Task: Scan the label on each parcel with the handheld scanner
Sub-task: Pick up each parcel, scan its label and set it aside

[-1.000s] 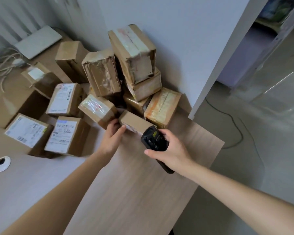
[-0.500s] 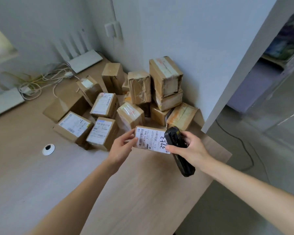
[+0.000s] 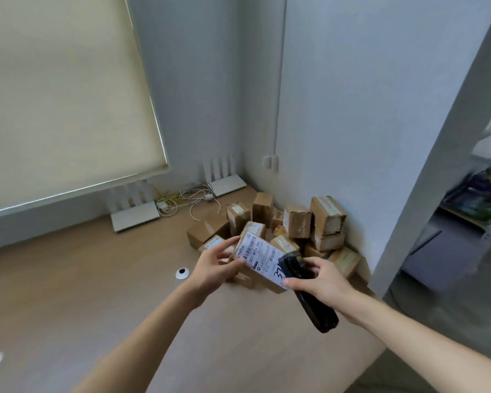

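In the head view, the left hand (image 3: 210, 265) grips a small brown cardboard parcel (image 3: 260, 258), fingers curled round its left end, holding it above the light wooden desk (image 3: 68, 293) with its white printed label (image 3: 262, 255) facing up. The right hand (image 3: 321, 280) wraps its fingers round a black handheld scanner (image 3: 306, 290), whose head lies over the label's right end, the thumb touching the parcel's near corner. Behind them, a pile of brown cardboard boxes (image 3: 298, 225) sits in the desk corner against the pale grey wall (image 3: 352, 109). Two white routers (image 3: 135, 215) and loose cables (image 3: 187, 199) lie under the cream roller blind (image 3: 63, 89).
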